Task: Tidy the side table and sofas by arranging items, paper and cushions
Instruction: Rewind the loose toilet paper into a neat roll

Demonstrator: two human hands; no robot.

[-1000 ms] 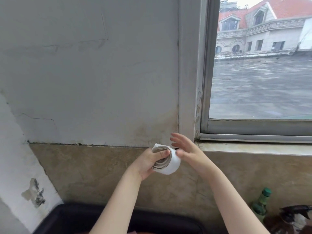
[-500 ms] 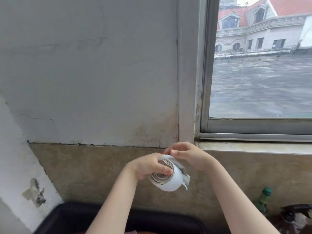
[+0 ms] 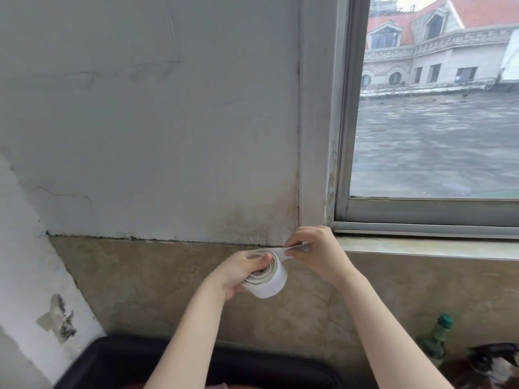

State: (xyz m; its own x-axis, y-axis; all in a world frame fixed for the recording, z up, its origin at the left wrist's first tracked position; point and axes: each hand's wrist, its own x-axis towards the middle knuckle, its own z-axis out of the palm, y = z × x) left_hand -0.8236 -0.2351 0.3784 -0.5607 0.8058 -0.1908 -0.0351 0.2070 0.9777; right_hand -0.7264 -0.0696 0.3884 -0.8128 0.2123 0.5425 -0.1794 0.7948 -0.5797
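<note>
Free end now pulled rightward off loosely wound white roll [image 3: 268, 279]

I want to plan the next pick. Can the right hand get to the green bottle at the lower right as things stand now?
Probably not at once: the right hand pinches the loose end of the paper roll, which the left hand grips. The way down to the green bottle looks free.

White paper roll [image 3: 269, 279] (loosely coiled), midair

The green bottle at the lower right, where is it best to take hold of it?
Grip the green bottle at its neck, just under the cap, coming from above. It stands upright, and only its top shows; the lower body is hidden at the frame edge.
</note>
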